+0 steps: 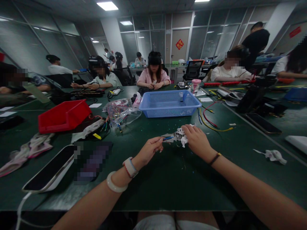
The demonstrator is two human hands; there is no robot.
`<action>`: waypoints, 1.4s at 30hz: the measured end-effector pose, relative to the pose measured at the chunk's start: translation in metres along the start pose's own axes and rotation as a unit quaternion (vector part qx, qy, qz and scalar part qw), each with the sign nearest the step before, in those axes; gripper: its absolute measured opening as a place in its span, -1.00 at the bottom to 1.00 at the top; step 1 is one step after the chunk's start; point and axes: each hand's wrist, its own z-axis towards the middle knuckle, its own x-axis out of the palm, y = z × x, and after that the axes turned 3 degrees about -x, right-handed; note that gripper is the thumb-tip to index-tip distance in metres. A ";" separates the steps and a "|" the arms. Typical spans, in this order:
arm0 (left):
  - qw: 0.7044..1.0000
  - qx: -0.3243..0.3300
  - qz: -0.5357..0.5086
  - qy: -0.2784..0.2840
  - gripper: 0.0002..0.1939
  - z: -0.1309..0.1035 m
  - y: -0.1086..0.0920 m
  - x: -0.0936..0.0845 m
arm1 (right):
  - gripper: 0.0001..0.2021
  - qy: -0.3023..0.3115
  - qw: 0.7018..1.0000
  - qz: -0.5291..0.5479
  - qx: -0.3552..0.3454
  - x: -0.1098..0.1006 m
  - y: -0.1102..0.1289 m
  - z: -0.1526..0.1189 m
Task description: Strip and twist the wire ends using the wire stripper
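Note:
In front of me my left hand (pixel 151 148) is closed in a pinch, with a thin blue piece (pixel 168 138) sticking out from its fingertips; it could be a short wire, but I cannot tell. My right hand (pixel 196 139) has its fingers bent over crumpled white tissue (pixel 184 141). Between the two hands lies a small greyish, shiny scrap (pixel 173 136), partly covered by the tissue and too small to make out. The blue piece points toward the tissue. The right fingertips are partly hidden behind the tissue.
Beyond my hands stands a blue mesh basket (pixel 170 111), with a clear bag of wires (pixel 121 111) beside it. A red bin (pixel 63 118) and a phone (pixel 51 167) are left. Loose coloured wires (pixel 209 123) and another crumpled tissue (pixel 274 156) lie right. People sit across the table.

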 end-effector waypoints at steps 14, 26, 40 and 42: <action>1.000 0.002 -0.020 0.001 -0.70 0.001 -0.001 0.001 | -0.66 -0.009 1.000 -0.020 -0.006 0.000 0.003 0.000; 1.000 -0.004 -0.011 0.014 -0.72 0.000 -0.001 0.001 | -0.70 -0.054 0.995 -0.088 -0.011 -0.008 0.003 -0.001; 1.000 -0.016 0.007 0.024 -0.69 -0.001 -0.002 0.001 | -0.76 -0.056 0.998 0.001 -0.042 0.002 -0.007 0.002; 1.000 -0.013 0.009 0.024 -0.68 -0.001 -0.002 0.001 | -0.77 -0.037 0.999 0.015 -0.028 0.003 -0.007 0.002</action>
